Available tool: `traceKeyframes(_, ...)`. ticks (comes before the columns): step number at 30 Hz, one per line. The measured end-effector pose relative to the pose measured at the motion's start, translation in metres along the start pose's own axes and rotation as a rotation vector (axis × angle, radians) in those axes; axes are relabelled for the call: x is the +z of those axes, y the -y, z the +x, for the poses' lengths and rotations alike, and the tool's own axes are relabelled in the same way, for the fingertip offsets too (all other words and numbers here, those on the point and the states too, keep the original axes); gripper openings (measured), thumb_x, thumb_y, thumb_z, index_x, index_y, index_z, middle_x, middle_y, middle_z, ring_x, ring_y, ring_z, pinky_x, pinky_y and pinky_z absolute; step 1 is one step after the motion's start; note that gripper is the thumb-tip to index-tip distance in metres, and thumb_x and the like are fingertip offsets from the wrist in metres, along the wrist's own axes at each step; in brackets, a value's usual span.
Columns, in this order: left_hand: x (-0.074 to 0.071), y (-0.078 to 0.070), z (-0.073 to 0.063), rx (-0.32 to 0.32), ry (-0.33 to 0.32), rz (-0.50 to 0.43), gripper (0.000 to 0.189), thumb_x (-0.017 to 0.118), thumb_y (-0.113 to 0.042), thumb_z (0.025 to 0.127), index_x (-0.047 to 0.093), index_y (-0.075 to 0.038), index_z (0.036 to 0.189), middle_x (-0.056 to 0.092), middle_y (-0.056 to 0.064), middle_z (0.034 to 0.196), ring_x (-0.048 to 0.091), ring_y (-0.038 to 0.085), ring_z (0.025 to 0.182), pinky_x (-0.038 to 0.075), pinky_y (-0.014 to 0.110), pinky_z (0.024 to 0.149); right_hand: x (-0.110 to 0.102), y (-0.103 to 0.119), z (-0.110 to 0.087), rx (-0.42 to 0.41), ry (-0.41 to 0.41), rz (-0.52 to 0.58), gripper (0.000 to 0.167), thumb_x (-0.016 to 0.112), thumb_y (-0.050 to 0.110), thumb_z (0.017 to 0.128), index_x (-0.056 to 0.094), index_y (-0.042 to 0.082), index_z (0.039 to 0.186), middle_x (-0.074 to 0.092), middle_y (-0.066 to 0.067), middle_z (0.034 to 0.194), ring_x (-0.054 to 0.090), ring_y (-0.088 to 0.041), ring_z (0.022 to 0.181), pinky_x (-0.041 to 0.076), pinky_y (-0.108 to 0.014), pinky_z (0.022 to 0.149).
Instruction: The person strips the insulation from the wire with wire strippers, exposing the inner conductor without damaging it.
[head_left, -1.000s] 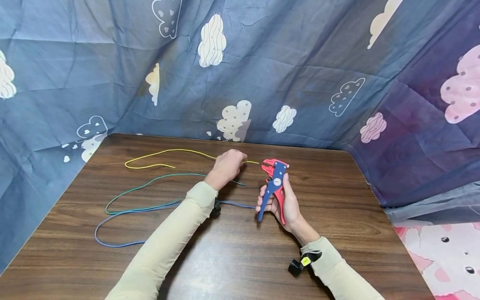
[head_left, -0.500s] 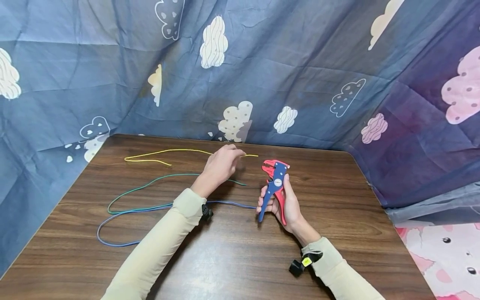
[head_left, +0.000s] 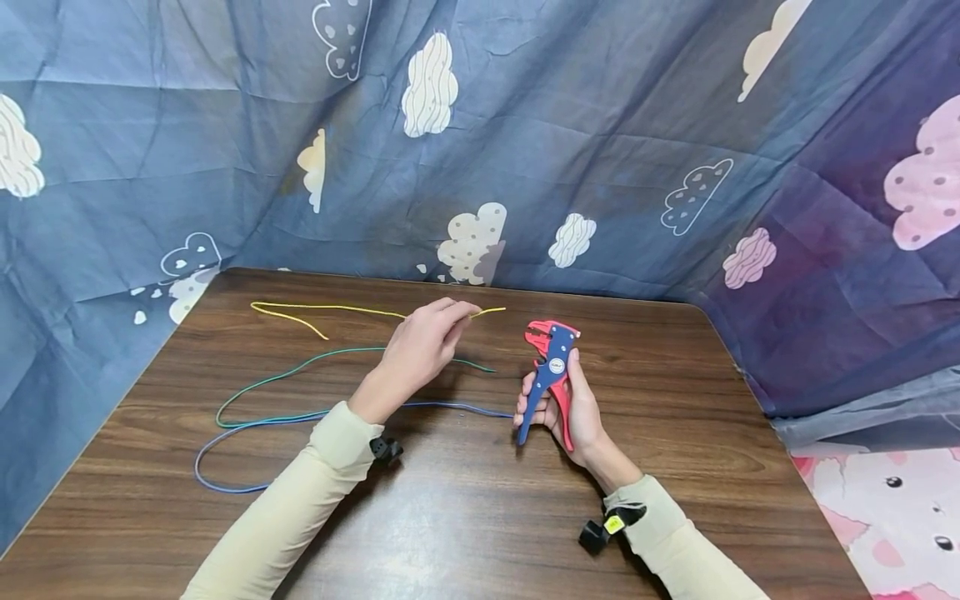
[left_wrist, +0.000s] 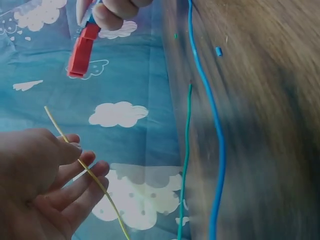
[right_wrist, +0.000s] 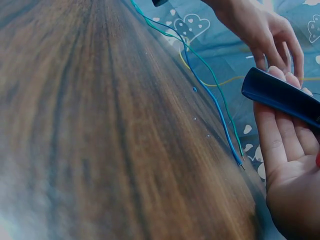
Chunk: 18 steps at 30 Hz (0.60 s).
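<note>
Near its right end, the thin yellow wire [head_left: 330, 307] is pinched between the thumb and fingers of my left hand [head_left: 420, 343]. A short tip of it sticks out past the fingers, as the left wrist view shows. My right hand [head_left: 583, 414] grips a red and blue wire stripper [head_left: 557, 364] by its handles, red head upward. The stripper's head stands to the right of the yellow tip, apart from it. A green wire [head_left: 360, 349] and a blue wire [head_left: 465, 406] lie curved on the table; my left arm hides parts of both.
The brown wooden table [head_left: 675, 400] ends at a blue cloth backdrop [head_left: 525, 167] with cloud prints. Small bits of blue insulation [left_wrist: 218, 51] and green insulation [left_wrist: 175, 36] lie on the table. In the right wrist view, the green and blue wires' near ends show bare tips.
My left hand has moved left and now holds the yellow wire raised at its right end; the wire's far loop has shifted. My right hand and the stripper stay almost still.
</note>
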<state>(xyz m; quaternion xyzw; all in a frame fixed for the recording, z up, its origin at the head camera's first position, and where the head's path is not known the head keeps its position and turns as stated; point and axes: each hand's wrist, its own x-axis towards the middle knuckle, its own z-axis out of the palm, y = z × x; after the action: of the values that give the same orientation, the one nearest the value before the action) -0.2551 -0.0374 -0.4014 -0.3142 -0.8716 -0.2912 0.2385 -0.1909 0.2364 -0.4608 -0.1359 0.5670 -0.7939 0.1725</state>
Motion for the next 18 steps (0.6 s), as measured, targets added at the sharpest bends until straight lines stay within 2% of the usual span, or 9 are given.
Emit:
traceKeyframes(5,-0.012,0.003,-0.003,0.022,0.000,-0.014,0.022,0.061,-0.013,0.111,0.076,-0.016,0.128,0.083,-0.001,0.109,0.070,0.014,0.074,0.060,0.039,0.070,0.000,0.000,0.000,0.004,-0.007,-0.003,0.090,0.003,0.072,0.109,0.062,0.005,0.106,0.074,-0.004,0.087,0.076,-0.017,0.077,0.067,-0.039,0.081)
traceKeyframes(10,-0.022,0.006,-0.005,0.048,0.008,-0.019,0.023,0.063,-0.015,0.111,0.075,-0.018,0.130,0.082,-0.002,0.099,0.061,0.013,0.065,0.057,0.037,0.067,0.001,0.001,0.000,0.007,-0.011,0.001,0.089,0.004,0.073,0.109,0.063,0.007,0.106,0.073,-0.004,0.087,0.076,-0.017,0.077,0.067,-0.039,0.080)
traceKeyframes(15,-0.025,0.007,-0.006,0.068,0.026,-0.032,0.025,0.065,-0.014,0.109,0.077,-0.019,0.131,0.079,-0.003,0.089,0.051,0.012,0.060,0.052,0.032,0.063,0.001,0.000,-0.001,0.013,-0.003,-0.009,0.088,0.003,0.072,0.109,0.064,0.008,0.105,0.073,-0.003,0.087,0.076,-0.017,0.077,0.067,-0.039,0.081)
traceKeyframes(18,-0.025,0.006,-0.006,0.075,0.021,-0.045,0.025,0.067,-0.015,0.109,0.078,-0.020,0.131,0.081,-0.003,0.090,0.051,0.011,0.059,0.051,0.031,0.062,0.001,0.000,-0.001,0.019,-0.001,-0.014,0.089,0.002,0.072,0.109,0.064,0.008,0.106,0.073,-0.003,0.087,0.076,-0.018,0.077,0.067,-0.039,0.081)
